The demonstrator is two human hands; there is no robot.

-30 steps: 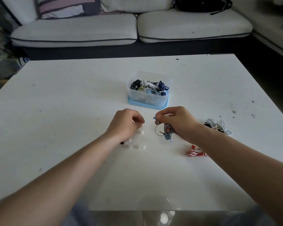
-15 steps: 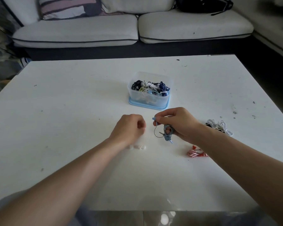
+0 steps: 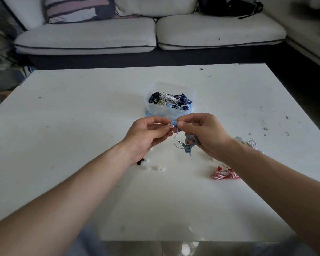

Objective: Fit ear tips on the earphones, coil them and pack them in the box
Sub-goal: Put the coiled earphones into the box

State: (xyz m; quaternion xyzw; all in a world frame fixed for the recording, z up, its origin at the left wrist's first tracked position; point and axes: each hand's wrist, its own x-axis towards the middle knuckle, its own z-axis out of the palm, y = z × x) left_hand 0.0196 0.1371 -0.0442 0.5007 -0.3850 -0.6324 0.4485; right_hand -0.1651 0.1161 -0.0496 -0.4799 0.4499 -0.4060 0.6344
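Tips [image 3: 159,168] lie loose on the near bench [image 3: 81,182], with red earphones [image 3: 224,175] to their right. Just beyond, the left hand [image 3: 148,133] pinches one white tip [image 3: 169,125] between thumb and forefinger. It sits right beside the blue earbud [image 3: 175,123] pinched by the right hand [image 3: 205,133], whose lower fingers curl round the bunched cable [image 3: 189,143]. I cannot tell whether tip and earbud touch. To seat it well, hold the earbud steady, line the tip's bore up with the nozzle, and push on with a slight twist. Farther off, the box [image 3: 169,111] holds packed coils.
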